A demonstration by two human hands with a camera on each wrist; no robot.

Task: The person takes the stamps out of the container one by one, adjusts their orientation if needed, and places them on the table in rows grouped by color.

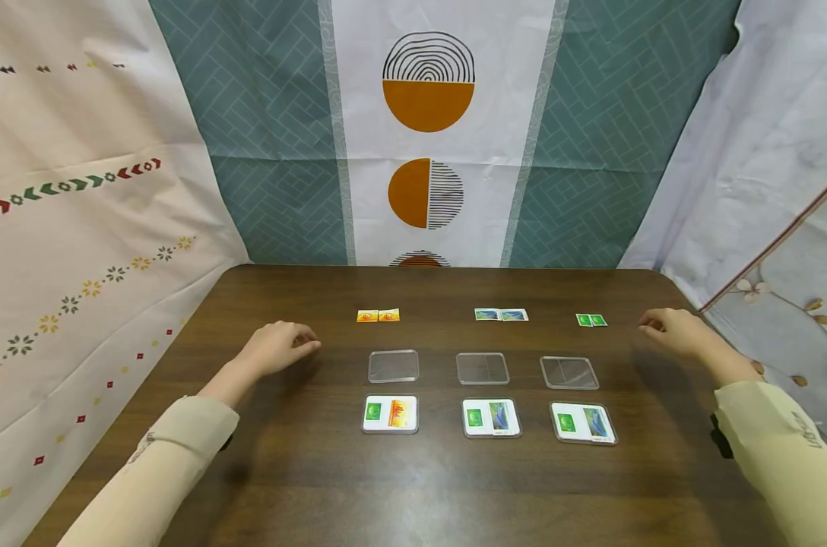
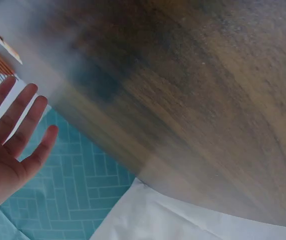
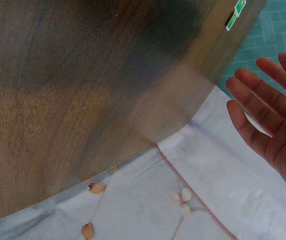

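Note:
My left hand (image 1: pixel 280 348) hovers over or rests on the left of the table, its fingers loosely bent and holding nothing. In the left wrist view its fingers (image 2: pixel 20 117) are spread. At the right edge, my right hand (image 1: pixel 676 334) is likewise relaxed and holds nothing, nearest to a pair of green stamps (image 1: pixel 591 320). Farther left at the back lie a pair of blue stamps (image 1: pixel 501 314) and a pair of orange stamps (image 1: pixel 378 315). In front of them are three clear plastic lids or cases, left (image 1: pixel 394 366), middle (image 1: pixel 483 368) and right (image 1: pixel 569 373).
Nearest me, three clear cases with white inserts form a row. The left case (image 1: pixel 381 427) shows a green and an orange stamp; the middle case (image 1: pixel 482 433) and right case (image 1: pixel 574 434) each show green and blue ones. Patterned curtains (image 1: pixel 270 152) surround the brown wooden table (image 1: pixel 318 486).

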